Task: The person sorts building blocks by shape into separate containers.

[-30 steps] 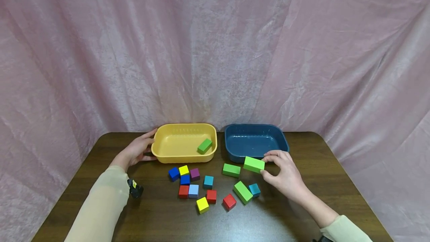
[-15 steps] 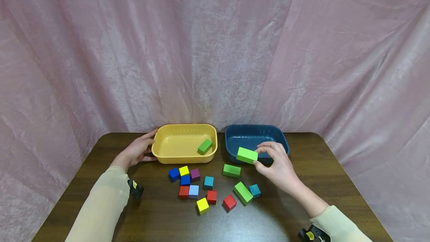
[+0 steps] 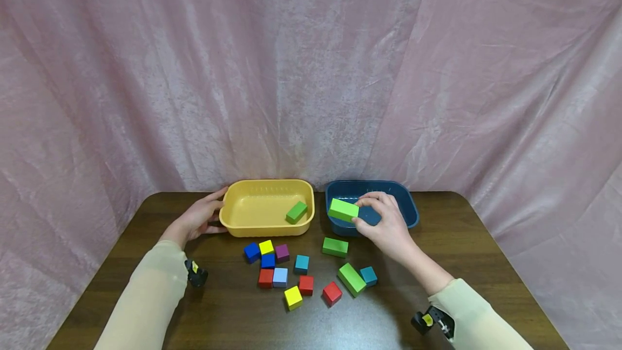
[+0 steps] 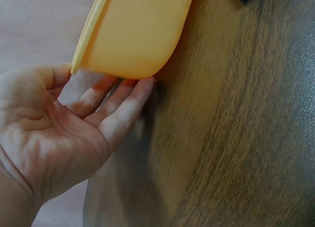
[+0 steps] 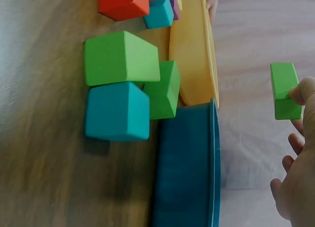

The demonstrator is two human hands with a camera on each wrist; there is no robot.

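Note:
My left hand (image 3: 198, 216) touches the left end of the yellow tray (image 3: 262, 230). In the left wrist view its fingers (image 4: 129, 106) reach to the tray's lower wall, and one digit meets the rim. Between thumb and fingertips, my right hand (image 3: 389, 226) pinches a green rectangular block (image 3: 343, 210). That block hangs over the left part of the blue tray (image 3: 410, 215); the right wrist view shows it raised above the rim. A second green block (image 3: 296, 212) lies inside the yellow tray, at its right side.
Two more green blocks (image 3: 335, 247) lie on the brown table (image 3: 218, 312), one beside a teal cube (image 3: 368, 276). Left of them are several cubes, including a red cube (image 3: 332, 293), a yellow cube (image 3: 293, 297) and a blue cube (image 3: 252, 253). Behind hangs a pink curtain (image 3: 311, 96).
My right hand has moved left and away from me with the green block, from in front of the blue tray to above it. The left hand stays against the yellow tray.

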